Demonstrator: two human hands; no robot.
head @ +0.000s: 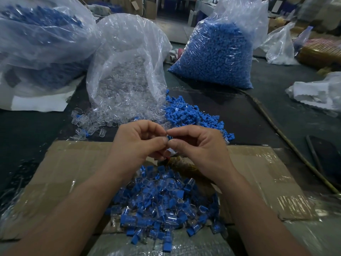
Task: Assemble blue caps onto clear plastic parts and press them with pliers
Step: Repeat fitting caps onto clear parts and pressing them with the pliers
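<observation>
blue cap [170, 138]: pinched | blue caps [191, 115]: heaped | clear parts [96, 122]: spilling from bag [127, 52] | assembled pieces [162, 200]: piled (on cardboard [73, 163])

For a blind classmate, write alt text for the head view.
Left hand and right hand pinch a small blue cap above a cardboard sheet. A heap of assembled parts lies below; a bag of clear parts and bag of blue caps stand behind.

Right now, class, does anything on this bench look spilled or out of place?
Clear parts lie spilled out of the open middle bag onto the table, mingling at the edge with the loose blue caps. Nothing looks damaged.
</observation>
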